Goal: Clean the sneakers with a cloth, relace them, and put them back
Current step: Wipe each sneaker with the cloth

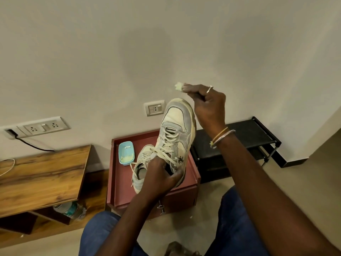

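While left grip (162, 175) holds the sneaker (177, 122) toe-up, right grip (208, 104) pinches cloth (178, 86).

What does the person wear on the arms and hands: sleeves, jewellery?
No sleeves show: both forearms are bare. The right hand wears a silver-coloured ring on one finger. On the right wrist sit two thin bangles, one gold-coloured and one silver-coloured, with a pale yellowish thread knot beside them. The left hand shows no ring or bracelet.

This is a room in a home: a plain wall with socket plates (44, 127), a wooden shelf unit (42, 174), and a black shoe rack (245, 137) on the floor.
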